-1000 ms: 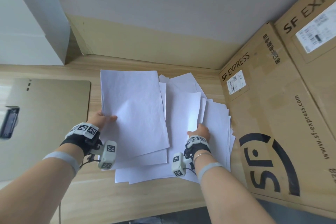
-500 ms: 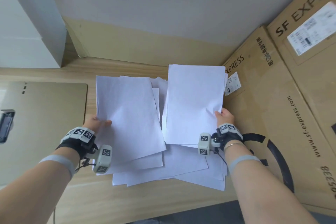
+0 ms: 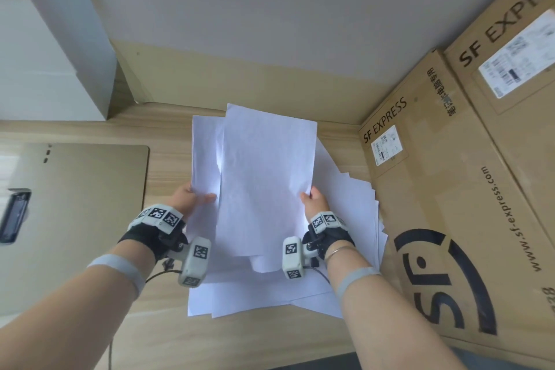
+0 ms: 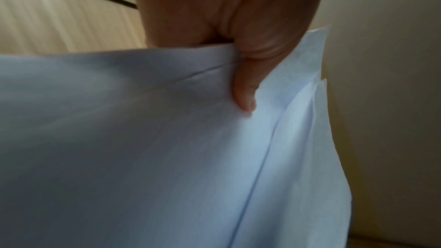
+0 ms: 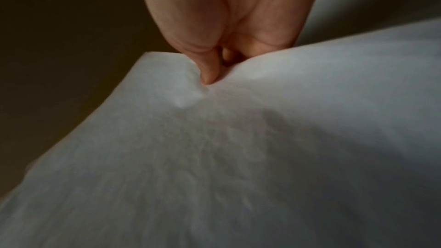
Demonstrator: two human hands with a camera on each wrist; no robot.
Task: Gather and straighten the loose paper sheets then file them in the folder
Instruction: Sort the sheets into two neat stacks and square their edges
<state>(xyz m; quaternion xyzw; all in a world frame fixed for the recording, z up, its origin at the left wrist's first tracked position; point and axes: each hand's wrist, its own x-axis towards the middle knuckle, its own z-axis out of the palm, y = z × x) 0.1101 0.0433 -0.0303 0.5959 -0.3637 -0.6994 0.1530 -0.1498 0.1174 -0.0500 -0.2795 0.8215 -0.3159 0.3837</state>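
Loose white paper sheets (image 3: 351, 219) lie fanned on the wooden desk (image 3: 168, 324). My left hand (image 3: 192, 201) pinches the left edge of a lifted sheet (image 3: 204, 159), thumb on top (image 4: 245, 99). My right hand (image 3: 312, 203) pinches the right edge of another lifted sheet (image 3: 264, 177), which overlaps the left one; the thumb (image 5: 210, 74) creases the paper (image 5: 262, 157). Both sheets are raised above the pile. The tan folder (image 3: 81, 204) lies flat on the desk to the left, with a black clip (image 3: 13, 215) at its left side.
Large SF Express cardboard boxes (image 3: 450, 204) stand against the right side of the paper pile. A white box (image 3: 45, 54) sits at the back left. The wall runs close behind the desk.
My right hand has carried its sheet left from near the cardboard box until it overlaps the sheet in my left hand. The left hand has lifted its sheet higher.
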